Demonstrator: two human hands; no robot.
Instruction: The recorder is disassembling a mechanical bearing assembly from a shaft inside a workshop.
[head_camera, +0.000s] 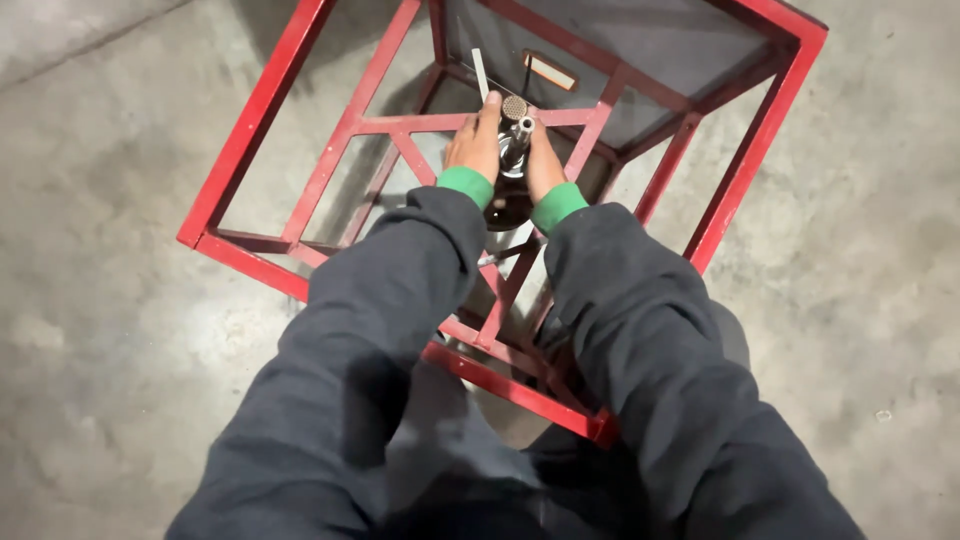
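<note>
Floor (120, 330): bare grey concrete fills the frame on every side; wide open room at the left, the right and the lower corners.
Frame (262, 110): a red-painted metal frame of square bars, box-shaped, lying across the upper middle of the picture. Its outer edges run from the upper left down to the lower centre and up again to the upper right corner. The bars leave open gaps through which the floor shows.
Panel (640, 50): a dark flat sheet closes the upper right part of the frame; a small pale rectangular plate (551, 71) sits on it near the top centre.
Inside the frame: nothing loose is seen lying in the open bays; only cross-bars and diagonal struts pass through them.
Sleeves (400, 300): two dark grey sleeves with green cuffs reach up from the bottom edge to the centre and cover the near bars.
Left hand (476, 143): just above centre, fingers curled around the tool from the left side, thumb pointing up.
Right hand (543, 160): close beside it, wrapped on the tool from the right; only part of it shows.
Tool (515, 140): a dark, shiny metal tool with a round meshed tip, held between both hands over a cross-bar at the upper centre.
Rod (480, 73): a thin pale stick rising just above the left thumb; whether the hand grips it cannot be told.
</note>
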